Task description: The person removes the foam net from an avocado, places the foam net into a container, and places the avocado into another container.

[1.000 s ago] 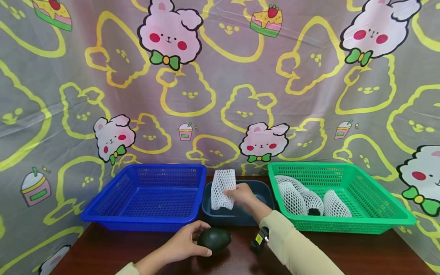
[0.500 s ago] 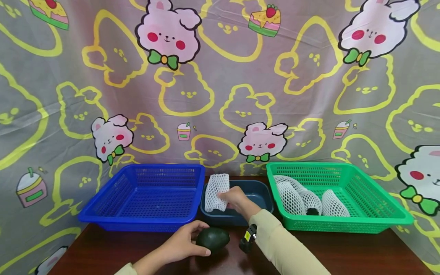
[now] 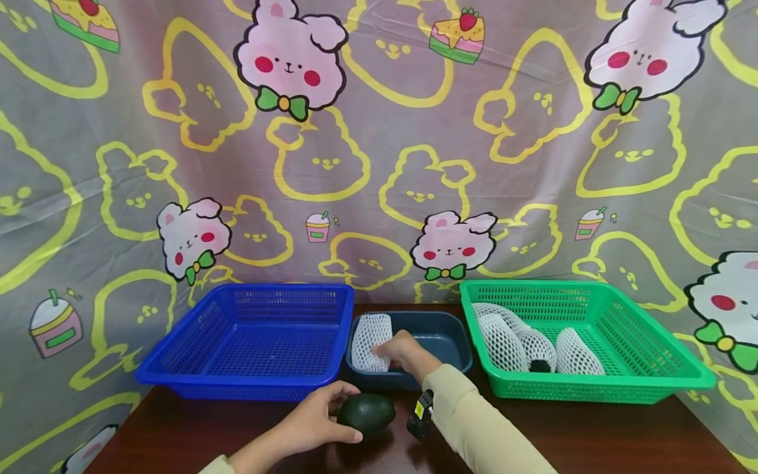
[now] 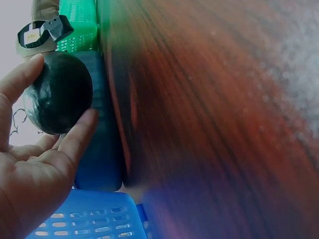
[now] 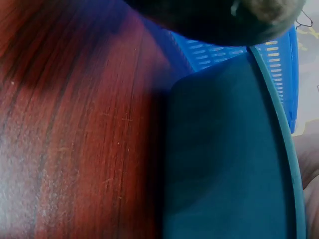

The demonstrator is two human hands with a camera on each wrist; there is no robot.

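My left hand (image 3: 316, 416) holds a dark green avocado (image 3: 367, 415) low over the table, thumb on the near side and fingers round its end. In the left wrist view the avocado (image 4: 62, 92) sits between thumb and fingers. With thumb and fingers, my right hand (image 3: 407, 352) pinches a white foam net sleeve (image 3: 370, 332) at its right edge, down at the left end of a dark blue-green bin (image 3: 447, 336). The sleeve looks flat. Only a sliver of my right hand (image 5: 312, 199) shows in the right wrist view, beyond the bin wall.
A blue basket (image 3: 272, 349) stands left of the bin. On the right, a green basket (image 3: 639, 378) holds several pieces in white foam nets (image 3: 503, 342). A patterned curtain (image 3: 379, 164) hangs behind. The brown wooden table (image 3: 592, 434) carries everything.
My right hand has lowered the foam net sleeve and carried it leftward, from above the bin down to its left end. The left hand and avocado have stayed nearly still.
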